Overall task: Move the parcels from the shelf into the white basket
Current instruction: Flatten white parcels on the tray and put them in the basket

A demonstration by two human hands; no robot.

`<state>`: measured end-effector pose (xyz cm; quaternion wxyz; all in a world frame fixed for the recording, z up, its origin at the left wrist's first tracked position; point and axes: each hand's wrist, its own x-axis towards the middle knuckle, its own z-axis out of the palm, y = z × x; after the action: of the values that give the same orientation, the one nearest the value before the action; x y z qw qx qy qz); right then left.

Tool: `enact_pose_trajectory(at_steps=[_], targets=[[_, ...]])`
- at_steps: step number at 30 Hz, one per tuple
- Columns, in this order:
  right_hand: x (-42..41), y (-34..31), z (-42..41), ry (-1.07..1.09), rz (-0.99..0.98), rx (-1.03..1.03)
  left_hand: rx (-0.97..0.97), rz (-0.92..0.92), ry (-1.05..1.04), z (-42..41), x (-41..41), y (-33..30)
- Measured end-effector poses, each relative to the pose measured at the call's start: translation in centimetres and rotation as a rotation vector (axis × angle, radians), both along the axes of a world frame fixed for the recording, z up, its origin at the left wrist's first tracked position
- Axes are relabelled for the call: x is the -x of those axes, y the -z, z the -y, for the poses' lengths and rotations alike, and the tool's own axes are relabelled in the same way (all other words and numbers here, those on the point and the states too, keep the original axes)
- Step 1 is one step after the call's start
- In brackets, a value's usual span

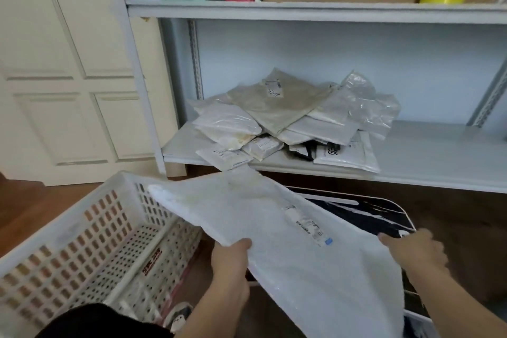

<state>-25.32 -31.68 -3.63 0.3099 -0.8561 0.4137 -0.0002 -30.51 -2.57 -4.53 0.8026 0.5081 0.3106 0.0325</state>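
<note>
Mid-transfer, I'd say — my left hand [233, 254] and right hand [411, 248] each pinch an edge of a big white parcel [288, 230], held partly over the white basket [90, 230]. Next: swing left, lower, release. More parcels [285, 118] wait on the shelf [428, 156].

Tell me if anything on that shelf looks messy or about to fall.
The parcels lie in a loose, crooked heap on the shelf, and a small white packet pokes out past the front edge.
</note>
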Motion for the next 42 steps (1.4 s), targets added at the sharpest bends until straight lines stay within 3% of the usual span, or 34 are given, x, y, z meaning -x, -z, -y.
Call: enact_pose_trajectory(at_steps=[3, 6, 9, 14, 19, 24, 28, 34, 38, 42], targets=[[-0.8, -0.9, -2.2, -0.25, 0.037, 0.068, -0.109, 0.078, -0.005, -1.5, 2.1, -3.8], [-1.4, -3.8, -5.9, -0.476, 0.195, -0.001, -0.117, 0.165, 0.029, -4.8, 4.5, -7.9], [-1.8, -7.6, -9.8, -0.577, 0.339, -0.305, -0.174, 0.235, 0.051, -10.1, 6.1, -12.0], [-3.0, -13.6, -15.0, -0.749, 0.327, -0.891, -0.316, 0.392, 0.032, -18.4, 6.2, -19.4], [-5.2, -18.5, -22.3, -0.868, 0.437, -1.002, -0.599, 0.444, 0.081, -28.3, 5.2, -26.1], [-6.7, -18.8, -31.4, -0.901, 0.564, -1.174, -1.002, 0.28, -0.05, -35.4, 1.5, -28.9], [-7.6, -13.5, -39.2, -0.682, 0.525, -1.207, -1.286, 0.017, -0.34, -38.5, -3.2, -26.2], [-8.8, -2.4, -46.0, -0.484, 0.294, -1.073, -1.581, -0.312, -0.283, -44.0, -9.5, -16.9], [-10.4, 3.8, -48.5, -0.602, 0.12, -0.933, -1.714, -0.506, -0.235, -46.6, -13.5, -8.7], [-12.4, 7.9, -50.4, -0.836, -0.123, -0.579, -1.595, -0.575, -0.113, -48.2, -16.8, 0.2]])
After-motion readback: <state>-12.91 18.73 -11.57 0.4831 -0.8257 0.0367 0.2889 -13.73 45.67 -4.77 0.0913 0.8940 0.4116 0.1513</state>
